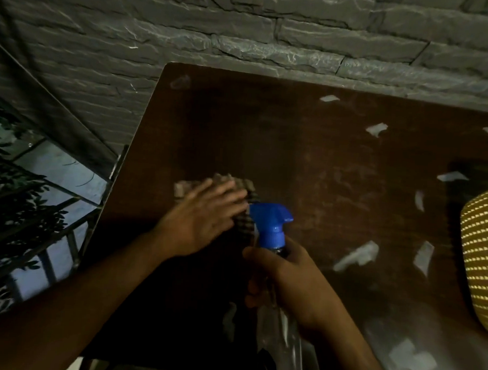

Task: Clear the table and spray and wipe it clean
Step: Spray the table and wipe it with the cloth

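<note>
So the wiping part is underway but the clearing part looks far from done, going by what's lying around. The dark brown table (307, 148) has pale torn scraps all over it: a big one (356, 256) just right of the spray bottle (274, 233), more dotted further right and up toward the stone wall (242, 32), and another pale patch (412, 359) near the front edge right of the bottle. My guess is those need picking up, or at least sweeping together, before the surface counts as clean. The left hand (205, 216) lies flat on a checked cloth (242, 190) just left of the bottle's blue head, fingers straight and together, pressing down rather than gripping. It's a bit blurry, so probably mid-swipe. The right hand (289, 280) has its fingers curled round the bottle's neck, right under the blue trigger head. The bottle's long axis runs roughly from the near table edge up and away, clear body low toward the person, head at the far end, nozzle pointing right toward the scraps. There's a yellow woven thing (480, 262) at the far right of the bottle, can't tell what it is.
</note>
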